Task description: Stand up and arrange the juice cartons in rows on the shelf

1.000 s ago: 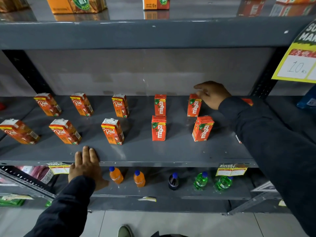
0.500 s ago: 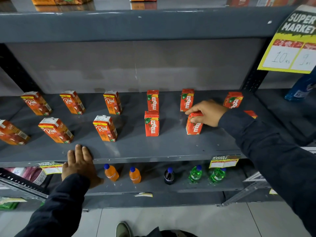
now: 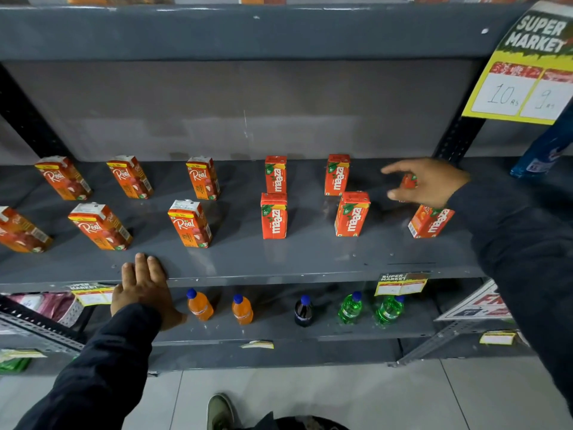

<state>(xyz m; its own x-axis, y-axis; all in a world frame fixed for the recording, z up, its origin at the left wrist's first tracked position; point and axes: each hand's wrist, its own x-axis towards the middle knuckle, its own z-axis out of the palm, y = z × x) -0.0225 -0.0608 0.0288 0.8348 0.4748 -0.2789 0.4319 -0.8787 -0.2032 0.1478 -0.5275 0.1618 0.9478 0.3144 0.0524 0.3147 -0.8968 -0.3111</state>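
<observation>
Small orange juice cartons stand in two rows on the grey shelf (image 3: 310,256). Real cartons fill the left: back row (image 3: 63,178), (image 3: 130,176), (image 3: 203,178), front row (image 3: 21,231), (image 3: 100,226), (image 3: 189,223). Maaza cartons stand at back (image 3: 275,174), (image 3: 337,175) and in front (image 3: 273,215), (image 3: 352,214), with a tilted one (image 3: 431,221) at the front right. My right hand (image 3: 428,181) hovers with fingers spread over another Maaza carton (image 3: 408,181) at the back right, which is mostly hidden. My left hand (image 3: 142,287) lies flat on the shelf's front edge.
The upper shelf's edge (image 3: 248,29) overhangs the cartons. A yellow price sign (image 3: 527,72) hangs at top right, beside a blue bottle (image 3: 545,150). On the lower shelf stand orange (image 3: 200,305), dark (image 3: 303,311) and green (image 3: 350,307) bottles. My shoe (image 3: 220,411) is on the tiled floor.
My right hand let go of the front-row Maaza carton and moved right and back, over the back-right carton. My left hand stayed on the shelf edge.
</observation>
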